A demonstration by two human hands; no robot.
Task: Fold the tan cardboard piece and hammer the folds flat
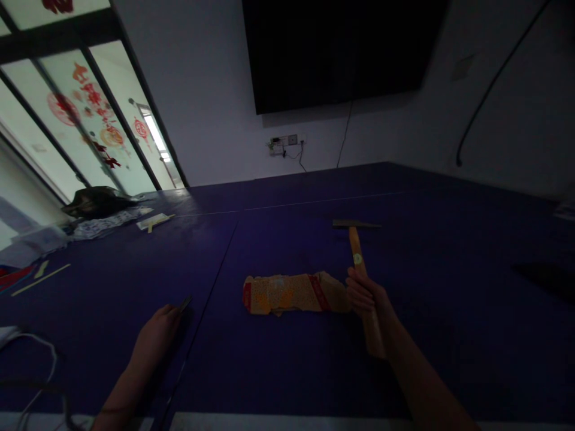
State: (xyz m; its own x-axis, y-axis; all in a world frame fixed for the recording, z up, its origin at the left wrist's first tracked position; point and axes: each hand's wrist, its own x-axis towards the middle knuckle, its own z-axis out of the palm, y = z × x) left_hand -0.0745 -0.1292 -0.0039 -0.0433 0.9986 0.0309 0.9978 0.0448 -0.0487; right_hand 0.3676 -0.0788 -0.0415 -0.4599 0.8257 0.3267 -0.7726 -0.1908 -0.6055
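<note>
My right hand (366, 293) is wrapped round the wooden handle of a hammer (356, 242). The hammer's narrow dark head points away from me at the top. On the blue-purple table (278, 371), a flattened, printed brown cardboard package (287, 293) with red bands and patches of tape lies just left of that hand. My left hand (159, 335) rests low over the table at the left, its fingers closed on a small, thin metal piece (185, 303); its exact kind is too dim to tell. A dark seam runs between the left hand and the package.
At the left back lie a dark bag (101, 202), papers and a white packet (154, 221). Yellow strips (41, 280) are at the left edge, with a white cable (49, 347) nearer me. A black screen (345, 54) hangs on the wall above sockets (285, 142).
</note>
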